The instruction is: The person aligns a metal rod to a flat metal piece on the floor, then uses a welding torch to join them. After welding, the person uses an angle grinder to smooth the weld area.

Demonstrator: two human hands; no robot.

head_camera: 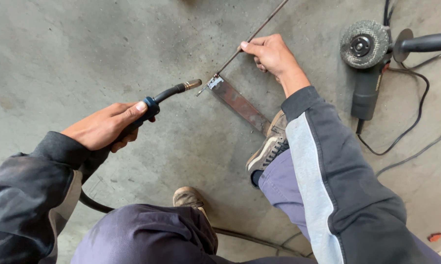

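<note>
My left hand [105,128] is wrapped around the black handle of a welding torch [154,103], thumb along the top — the grip is clenched on it. The torch's curved neck ends in a brass-coloured nozzle that sits just beside the near end of a thin metal rod [252,36], close to where that rod meets the bright upper end of a flat, rusty steel bar [240,105]. My right hand [269,54] pinches the rod farther up, fingers curled tight around it, holding it slanted above the concrete floor [59,49]. The bar lies on the floor, and its lower end runs under my right shoe [269,146]. My other shoe [188,197] shows near my knee. Well to the right lies an angle grinder [367,63] with its disc facing up — its black cable [416,117] loops across the floor.
</note>
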